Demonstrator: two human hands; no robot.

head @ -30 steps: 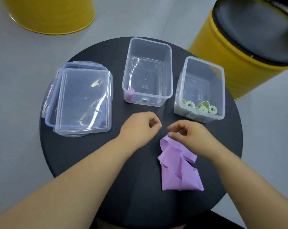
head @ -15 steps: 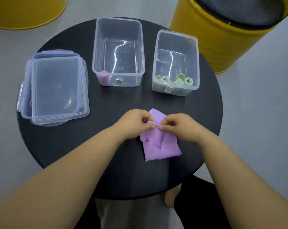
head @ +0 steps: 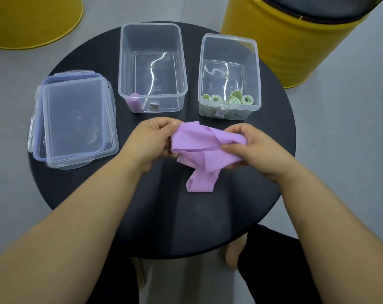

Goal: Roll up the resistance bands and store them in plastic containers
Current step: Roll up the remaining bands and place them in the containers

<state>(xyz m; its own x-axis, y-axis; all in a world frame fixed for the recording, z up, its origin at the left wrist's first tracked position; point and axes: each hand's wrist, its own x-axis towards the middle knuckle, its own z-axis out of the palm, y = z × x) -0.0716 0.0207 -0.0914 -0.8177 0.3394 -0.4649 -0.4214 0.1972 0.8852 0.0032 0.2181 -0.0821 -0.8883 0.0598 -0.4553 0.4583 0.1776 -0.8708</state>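
my left hand (head: 151, 142) and right hand (head: 252, 148), set apart, each gripped a side of the crumpled purple resistance band (head: 199, 148) above the round table (head: 164, 216), not yet rolled, while beyond, one purple roll (head: 133, 104) lay in the middle container (head: 151, 25) and green rolls (head: 234, 99) in the right container (head: 229, 37).

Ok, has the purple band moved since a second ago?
Yes. The purple band has moved away from the person, toward the middle container, and is now held between the left hand and right hand.
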